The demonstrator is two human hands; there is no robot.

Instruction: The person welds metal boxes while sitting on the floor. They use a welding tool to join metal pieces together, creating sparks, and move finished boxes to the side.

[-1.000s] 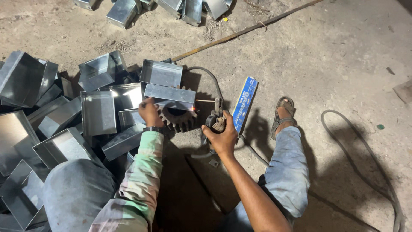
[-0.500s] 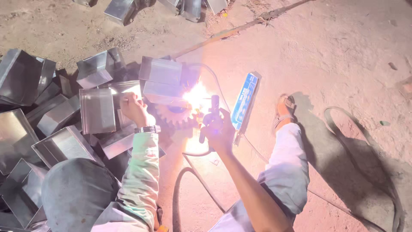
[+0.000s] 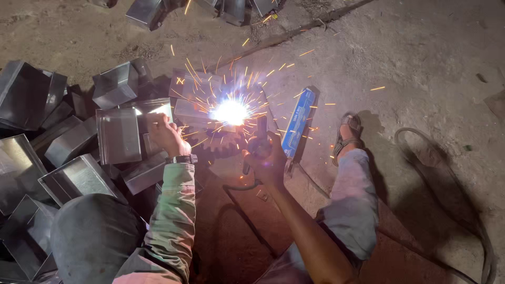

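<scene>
On the floor, mid-weld — right hand [image 3: 269,160] fingers clenched round electrode holder [image 3: 259,141], left hand [image 3: 167,134] fingers pressed on metal box [image 3: 195,108]; next needs steady arc.

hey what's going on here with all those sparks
A person sits on the ground welding. The right hand holds a welding electrode holder, its tip at a bright arc throwing sparks over a metal box that sits on a large toothed gear. The left hand steadies the sheet-metal boxes beside it. More boxes are piled to the left, and a blue packet lies near the sandalled foot.
</scene>
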